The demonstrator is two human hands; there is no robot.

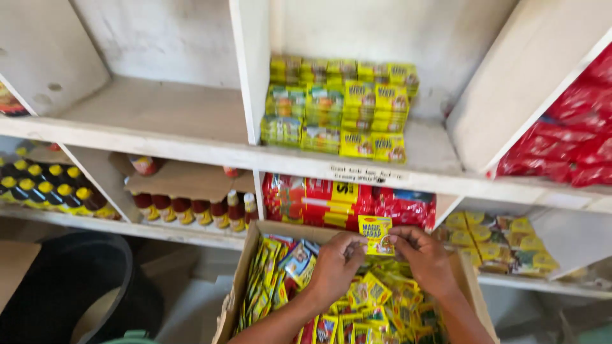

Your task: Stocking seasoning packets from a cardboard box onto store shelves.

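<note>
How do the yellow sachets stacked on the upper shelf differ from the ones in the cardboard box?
The shelf sachets lie in neat stacked rows; the box sachets are a loose jumble. The shelf sachets sit untouched, while the left hand and right hand hold one yellow sachet just above the cardboard box. Both are small yellow packets.

Glossy plastic-foil sachet [375,234] w/ shiny film packs, in matt brown cardboard box [240,280]; shelves [191,143] rough white-painted wood.
</note>
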